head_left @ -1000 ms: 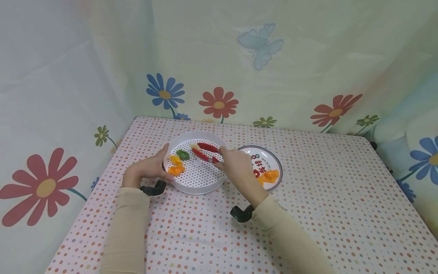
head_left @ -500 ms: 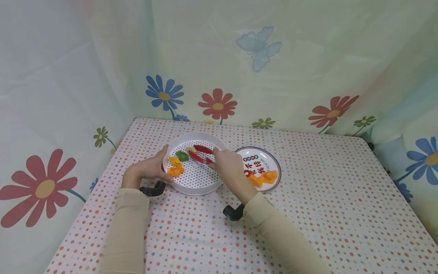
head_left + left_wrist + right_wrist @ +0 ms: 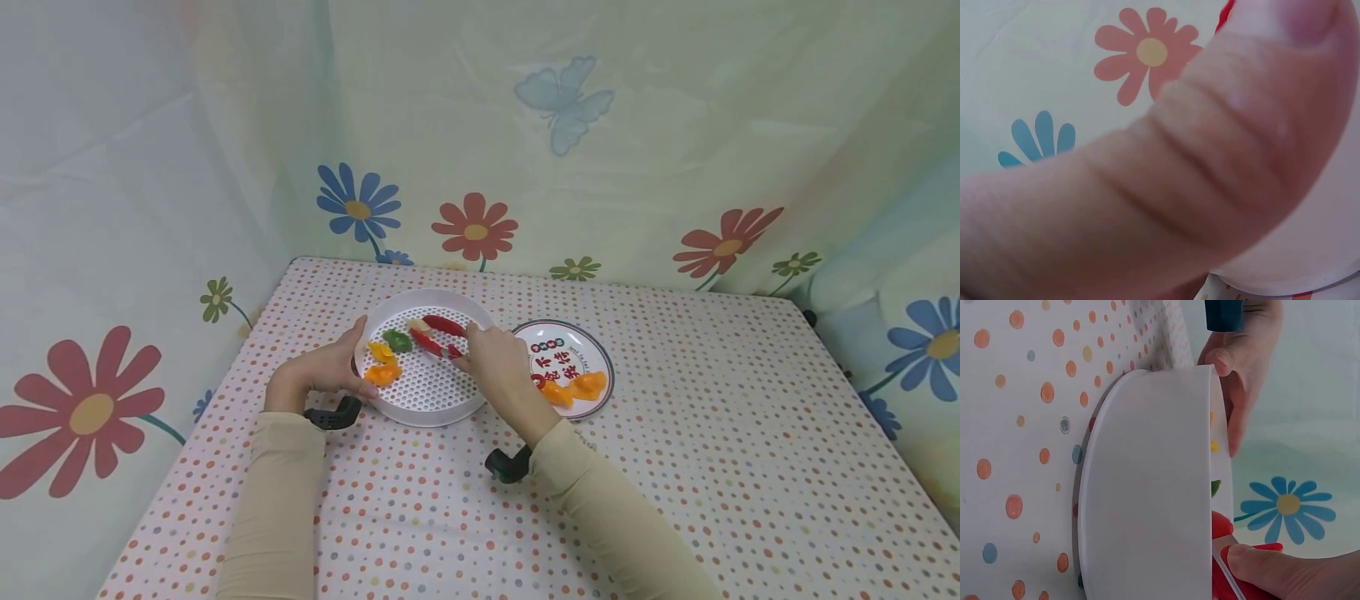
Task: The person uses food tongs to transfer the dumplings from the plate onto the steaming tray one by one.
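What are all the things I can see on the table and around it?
White holed tray: one, round, left of middle on the table.
Red tongs: one pair, over the tray's far side.
Green piece: one, in the tray.
Yellow piece: one, in the tray, by the green one.
Orange piece: one, in the tray's near left.
Pale piece: one, at the tongs' tips.
Printed plate: one, white with red writing, right of the tray.
Orange pieces on the plate: two.
Dotted tablecloth: one.
Flowered curtain: behind.
Left hand: holds the tray's rim.
Right hand: grips the tongs.
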`<control>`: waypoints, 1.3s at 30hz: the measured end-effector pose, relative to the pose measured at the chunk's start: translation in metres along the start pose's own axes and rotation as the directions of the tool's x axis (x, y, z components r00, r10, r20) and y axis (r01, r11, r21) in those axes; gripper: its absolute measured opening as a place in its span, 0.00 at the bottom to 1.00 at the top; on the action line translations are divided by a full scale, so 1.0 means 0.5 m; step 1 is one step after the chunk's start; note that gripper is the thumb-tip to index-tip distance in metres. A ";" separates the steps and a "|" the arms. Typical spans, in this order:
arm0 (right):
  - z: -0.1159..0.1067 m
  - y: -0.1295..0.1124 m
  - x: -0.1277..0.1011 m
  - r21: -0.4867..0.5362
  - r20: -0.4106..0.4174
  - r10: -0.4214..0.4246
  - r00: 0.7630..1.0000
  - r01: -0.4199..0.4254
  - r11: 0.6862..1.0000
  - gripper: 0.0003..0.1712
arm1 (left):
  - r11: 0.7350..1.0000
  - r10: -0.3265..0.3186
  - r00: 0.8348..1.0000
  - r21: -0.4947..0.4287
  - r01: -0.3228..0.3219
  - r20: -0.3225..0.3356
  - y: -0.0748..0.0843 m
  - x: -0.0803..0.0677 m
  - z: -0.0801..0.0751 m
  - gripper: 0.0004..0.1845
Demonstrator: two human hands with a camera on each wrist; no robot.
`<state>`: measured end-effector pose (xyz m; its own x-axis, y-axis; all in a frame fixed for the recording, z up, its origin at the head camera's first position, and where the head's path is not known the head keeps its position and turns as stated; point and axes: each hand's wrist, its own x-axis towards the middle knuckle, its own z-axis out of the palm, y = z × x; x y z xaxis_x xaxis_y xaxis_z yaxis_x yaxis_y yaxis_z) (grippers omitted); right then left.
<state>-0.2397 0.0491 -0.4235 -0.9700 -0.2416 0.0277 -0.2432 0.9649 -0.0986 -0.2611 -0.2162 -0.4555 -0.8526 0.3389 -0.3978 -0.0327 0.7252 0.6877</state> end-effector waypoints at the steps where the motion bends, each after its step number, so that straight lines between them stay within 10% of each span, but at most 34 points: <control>1: 0.000 0.000 0.000 0.000 0.001 0.004 1.000 -0.004 1.000 0.33 | 1.000 0.001 1.000 0.001 -0.001 0.000 0.000 0.001 0.000 0.74; 17: -0.049 0.049 -0.069 0.111 -0.075 0.139 0.988 -0.130 0.985 0.50 | 1.000 -0.015 1.000 0.005 0.015 0.006 -0.005 -0.003 0.001 0.75; 24: -0.075 0.162 -0.148 0.063 -0.213 0.068 0.975 -0.056 0.996 0.51 | 1.000 -0.013 1.000 0.015 0.012 0.013 0.001 -0.002 0.001 0.75; 39: -0.078 0.402 -0.284 -0.008 -0.049 0.001 0.999 -0.001 1.000 0.46 | 0.999 -0.027 1.000 0.042 0.027 0.004 0.002 -0.004 0.003 0.75</control>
<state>-0.1507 0.2813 -0.4083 -0.9689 -0.2356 0.0759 -0.2420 0.9661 -0.0904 -0.2587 -0.2149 -0.4549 -0.8494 0.3217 -0.4184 -0.0332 0.7587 0.6506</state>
